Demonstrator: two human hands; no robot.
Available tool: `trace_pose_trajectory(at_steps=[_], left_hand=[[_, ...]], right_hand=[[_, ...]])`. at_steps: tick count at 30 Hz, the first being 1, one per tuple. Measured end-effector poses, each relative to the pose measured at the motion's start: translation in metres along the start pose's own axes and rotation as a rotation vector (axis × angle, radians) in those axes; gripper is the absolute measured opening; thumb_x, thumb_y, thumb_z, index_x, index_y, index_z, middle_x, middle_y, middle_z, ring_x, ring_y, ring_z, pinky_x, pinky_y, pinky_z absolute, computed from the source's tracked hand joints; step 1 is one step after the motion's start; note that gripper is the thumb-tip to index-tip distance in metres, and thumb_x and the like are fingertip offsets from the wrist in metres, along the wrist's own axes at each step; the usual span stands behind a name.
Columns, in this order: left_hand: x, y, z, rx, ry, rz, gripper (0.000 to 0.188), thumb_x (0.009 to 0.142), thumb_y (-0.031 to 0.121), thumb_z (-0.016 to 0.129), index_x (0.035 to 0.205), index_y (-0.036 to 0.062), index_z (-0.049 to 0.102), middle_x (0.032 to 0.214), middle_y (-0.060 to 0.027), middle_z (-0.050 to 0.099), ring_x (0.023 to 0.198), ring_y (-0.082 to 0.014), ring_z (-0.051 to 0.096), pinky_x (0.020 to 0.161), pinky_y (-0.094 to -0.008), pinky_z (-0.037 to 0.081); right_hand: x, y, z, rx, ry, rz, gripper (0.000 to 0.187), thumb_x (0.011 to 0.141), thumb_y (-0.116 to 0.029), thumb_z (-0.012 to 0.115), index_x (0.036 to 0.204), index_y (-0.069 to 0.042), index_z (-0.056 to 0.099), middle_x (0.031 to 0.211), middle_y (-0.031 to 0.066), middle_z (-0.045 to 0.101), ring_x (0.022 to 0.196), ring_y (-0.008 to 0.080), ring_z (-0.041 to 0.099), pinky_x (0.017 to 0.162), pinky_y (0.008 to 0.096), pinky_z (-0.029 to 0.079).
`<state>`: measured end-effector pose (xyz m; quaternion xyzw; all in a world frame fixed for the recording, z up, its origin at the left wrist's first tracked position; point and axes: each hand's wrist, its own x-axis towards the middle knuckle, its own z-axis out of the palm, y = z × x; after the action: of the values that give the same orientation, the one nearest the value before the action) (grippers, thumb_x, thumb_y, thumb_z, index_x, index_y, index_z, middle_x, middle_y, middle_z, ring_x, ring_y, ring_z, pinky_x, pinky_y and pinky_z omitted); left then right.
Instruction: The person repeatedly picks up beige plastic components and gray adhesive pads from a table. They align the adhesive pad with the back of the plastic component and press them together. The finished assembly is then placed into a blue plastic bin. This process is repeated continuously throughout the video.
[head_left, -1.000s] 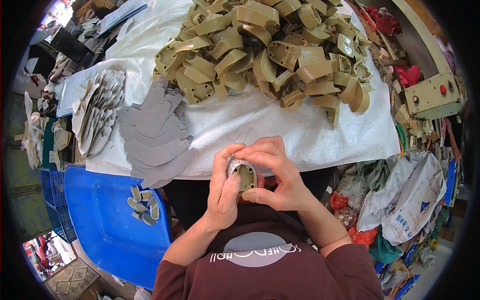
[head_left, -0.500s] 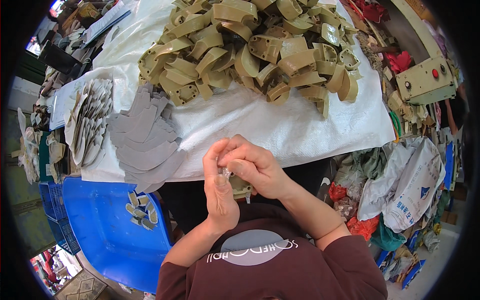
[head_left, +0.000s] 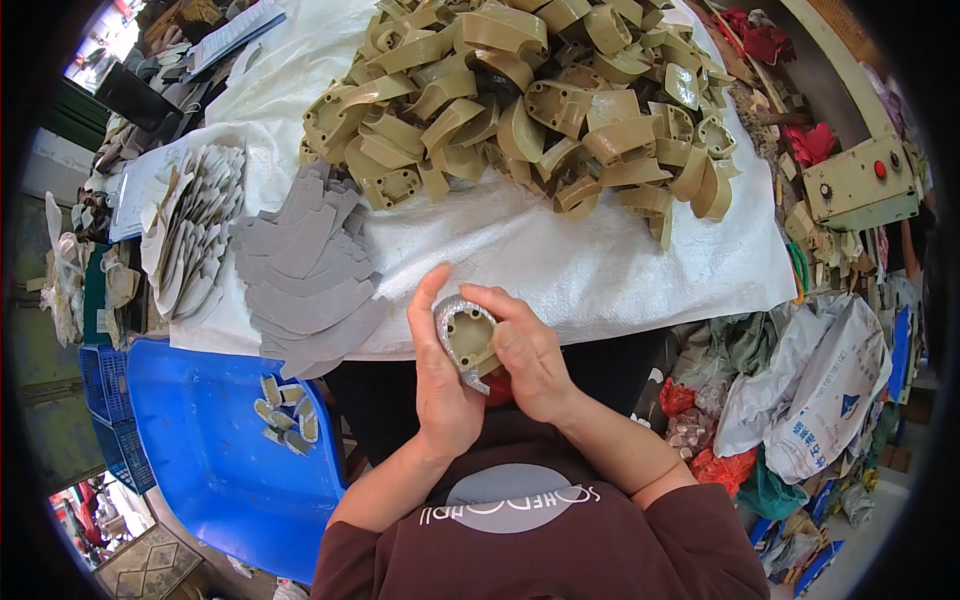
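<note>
Above my lap, just off the table's front edge, I hold a tan plastic shoe heel (head_left: pixel 468 338) between both hands. Its hollow side with small round posts faces up, and a shiny silver-grey covering runs around its outer wall. My left hand (head_left: pixel 445 385) presses its palm and thumb against the left side, index finger stretched upward. On the other side my right hand (head_left: pixel 532 362) grips the heel with bent fingers and thumb. Nearest on the table, fanned grey curved cover pieces (head_left: pixel 310 270) lie at the left. Bare tan heels (head_left: pixel 520 110) form a big heap at the back.
A white woven sheet (head_left: pixel 450 240) covers the table. Stacked pale cut pieces (head_left: pixel 190 230) lie at its left. Below stands a blue plastic bin (head_left: pixel 220 480) with several covered heels (head_left: pixel 285 412) inside. At right are a control box (head_left: pixel 862 182) and bulging plastic bags (head_left: pixel 810 380).
The heel has turned so its hollow side shows, where fingers mostly hid it before. My pinching right fingers have moved down to its right side. The whole view has shifted slightly.
</note>
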<state>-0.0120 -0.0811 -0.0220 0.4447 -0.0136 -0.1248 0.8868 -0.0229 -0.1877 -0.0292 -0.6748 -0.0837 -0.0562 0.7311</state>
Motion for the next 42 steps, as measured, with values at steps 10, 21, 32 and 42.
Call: trace_pose_trajectory(at_steps=[10, 21, 32, 42], left_hand=[[0.011, 0.007, -0.026, 0.963, -0.441, 0.615, 0.088, 0.090, 0.038, 0.059, 0.141, -0.0111, 0.007, 0.108, -0.0223, 0.057, 0.085, -0.0327, 0.062, 0.078, -0.0374, 0.050], [0.009, 0.039, -0.025, 1.066, -0.317, 0.360, 0.062, 0.059, -0.008, 0.075, 0.117, 0.0031, 0.055, 0.091, -0.0086, 0.057, 0.076, -0.0177, 0.058, 0.062, -0.0260, 0.049], [0.011, 0.023, -0.020, 1.139, -0.237, 0.560, 0.055, 0.052, 0.003, 0.080, 0.100, 0.0007, 0.054, 0.075, -0.0089, 0.057, 0.059, -0.0217, 0.058, 0.052, -0.0291, 0.047], [0.011, 0.007, -0.008, 1.384, -0.031, 0.793, 0.054, 0.053, 0.011, 0.085, 0.092, -0.0001, 0.049, 0.070, -0.0110, 0.058, 0.054, -0.0250, 0.061, 0.050, -0.0311, 0.049]], right_hand=[[0.018, -0.033, -0.030, -0.558, -0.189, 0.026, 0.044, 0.081, -0.025, 0.069, 0.114, 0.001, 0.054, 0.086, 0.0141, 0.057, 0.073, 0.0261, 0.056, 0.065, 0.0352, 0.046], [0.015, -0.007, -0.045, 0.278, -0.107, 0.364, 0.028, 0.097, -0.027, 0.053, 0.101, -0.001, 0.060, 0.081, 0.0044, 0.061, 0.068, 0.0102, 0.053, 0.060, 0.0252, 0.044], [0.008, -0.013, -0.041, 0.225, -0.020, 0.369, 0.020, 0.095, -0.017, 0.052, 0.099, 0.000, 0.062, 0.076, 0.0056, 0.061, 0.068, 0.0090, 0.056, 0.061, 0.0249, 0.047], [0.004, -0.005, -0.013, -0.377, 0.200, 0.028, 0.023, 0.096, -0.014, 0.050, 0.110, 0.002, 0.058, 0.082, 0.0098, 0.064, 0.073, 0.0141, 0.060, 0.065, 0.0275, 0.048]])
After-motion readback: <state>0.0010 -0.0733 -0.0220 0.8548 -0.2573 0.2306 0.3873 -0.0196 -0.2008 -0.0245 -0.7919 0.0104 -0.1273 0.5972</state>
